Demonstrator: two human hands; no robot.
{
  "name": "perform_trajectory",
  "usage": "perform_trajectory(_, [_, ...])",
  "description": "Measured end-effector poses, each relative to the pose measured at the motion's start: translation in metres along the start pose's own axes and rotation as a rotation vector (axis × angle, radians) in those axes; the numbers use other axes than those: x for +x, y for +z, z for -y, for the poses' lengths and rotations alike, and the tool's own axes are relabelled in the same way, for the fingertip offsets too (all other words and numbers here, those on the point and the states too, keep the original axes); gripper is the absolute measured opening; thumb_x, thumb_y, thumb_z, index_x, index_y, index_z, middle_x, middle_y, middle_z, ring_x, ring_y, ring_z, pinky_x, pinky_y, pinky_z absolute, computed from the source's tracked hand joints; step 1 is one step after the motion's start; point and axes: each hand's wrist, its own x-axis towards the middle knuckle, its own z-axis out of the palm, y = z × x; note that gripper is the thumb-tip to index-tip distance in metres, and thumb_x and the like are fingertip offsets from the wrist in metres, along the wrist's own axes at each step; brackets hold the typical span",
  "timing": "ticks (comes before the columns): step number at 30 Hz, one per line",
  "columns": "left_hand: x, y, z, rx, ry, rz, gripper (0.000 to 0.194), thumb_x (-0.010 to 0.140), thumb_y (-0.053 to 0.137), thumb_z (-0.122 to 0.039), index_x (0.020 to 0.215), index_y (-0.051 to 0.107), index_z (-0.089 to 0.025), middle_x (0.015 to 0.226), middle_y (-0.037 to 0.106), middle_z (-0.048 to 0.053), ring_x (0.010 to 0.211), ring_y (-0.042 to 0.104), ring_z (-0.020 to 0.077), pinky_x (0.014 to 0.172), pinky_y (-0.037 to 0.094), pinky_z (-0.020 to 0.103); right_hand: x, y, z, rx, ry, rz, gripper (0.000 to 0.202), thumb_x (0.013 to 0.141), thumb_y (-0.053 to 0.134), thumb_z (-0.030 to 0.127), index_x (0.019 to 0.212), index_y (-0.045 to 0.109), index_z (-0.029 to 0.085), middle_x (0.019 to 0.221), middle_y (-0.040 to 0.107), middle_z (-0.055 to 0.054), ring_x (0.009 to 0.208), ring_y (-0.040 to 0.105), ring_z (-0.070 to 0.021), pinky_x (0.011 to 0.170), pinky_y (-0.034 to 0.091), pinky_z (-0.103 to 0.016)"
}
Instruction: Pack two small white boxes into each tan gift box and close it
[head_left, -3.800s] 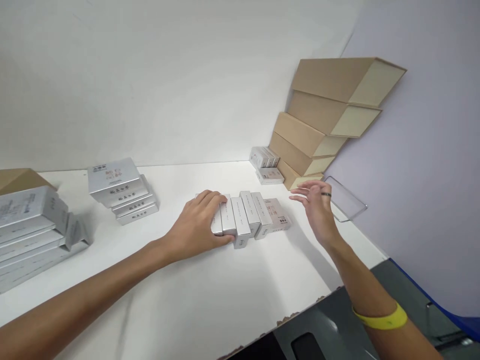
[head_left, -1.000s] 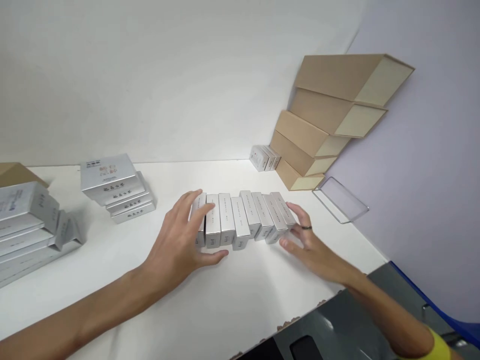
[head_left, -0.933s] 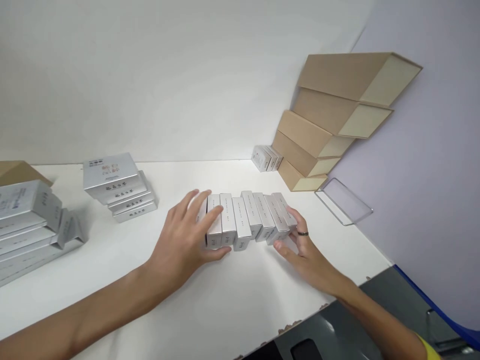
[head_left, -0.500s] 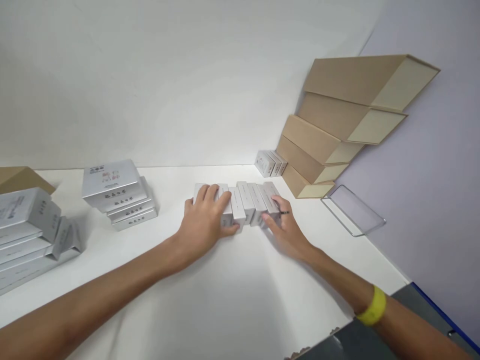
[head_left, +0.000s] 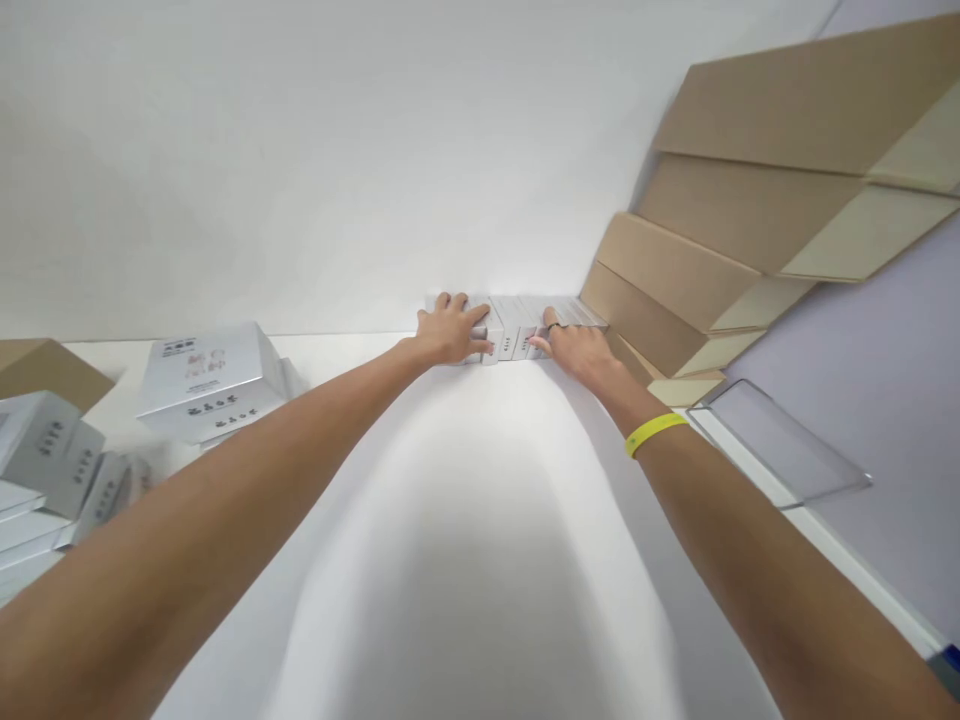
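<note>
A row of small white boxes point(head_left: 514, 322) stands on edge against the back wall, with dark print on some front faces. My left hand point(head_left: 448, 332) grips the left part of the row, fingers over the tops and thumb at the front. At the right part, my right hand point(head_left: 576, 345) has its fingers over the boxes and its thumb on the front side. Both hands partly hide the boxes. The right end of the row reaches the brown cartons point(head_left: 675, 270).
The brown cartons are stacked along the right wall. A wire frame point(head_left: 780, 440) leans there too. To the left are a stack of silver-white boxes point(head_left: 210, 385), another pile of such boxes point(head_left: 45, 480) and a brown box point(head_left: 52, 372). A white table point(head_left: 480, 560) lies beneath.
Both hands have pushed the row of boxes away from me, back to the wall and toward the right-hand cartons. The camera view has moved closer.
</note>
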Motion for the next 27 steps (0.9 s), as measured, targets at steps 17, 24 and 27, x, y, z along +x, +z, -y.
perform_trajectory(17, [-0.035, 0.017, -0.008, -0.075, -0.071, -0.395, 0.079, 0.082, 0.078, -0.045, 0.144, 0.040, -0.014, 0.161, 0.033, 0.026, 0.146, 0.035, 0.0418, 0.112, 0.040, 0.059, -0.035, -0.007, 0.047, -0.110, 0.001, -0.063, 0.046, 0.105, 0.051, 0.051, 0.134, 0.057, 0.017, 0.110, 0.069, -0.007, 0.099, 0.069, -0.0212, 0.094, 0.056, -0.046])
perform_trajectory(24, [-0.218, -0.004, 0.040, -0.149, 0.238, -0.562, 0.023, 0.095, 0.060, -0.032, 0.117, 0.056, -0.027, 0.147, 0.058, 0.009, 0.137, 0.055, 0.0297, 0.113, 0.049, 0.054, -0.032, 0.003, 0.063, -0.065, -0.222, 0.134, 0.037, 0.100, 0.060, 0.052, 0.109, 0.067, 0.017, 0.110, 0.069, -0.006, 0.102, 0.067, -0.0204, 0.097, 0.055, -0.046])
perform_trajectory(27, [-0.324, 0.001, 0.085, -0.199, 0.170, -0.661, 0.032, 0.083, 0.071, -0.037, 0.113, 0.067, -0.046, 0.145, 0.061, -0.013, 0.125, 0.063, 0.0352, 0.105, 0.052, 0.068, -0.021, 0.006, 0.066, -0.015, -0.210, 0.138, 0.037, 0.100, 0.061, 0.051, 0.111, 0.067, 0.016, 0.114, 0.069, -0.007, 0.107, 0.066, -0.0217, 0.100, 0.053, -0.047])
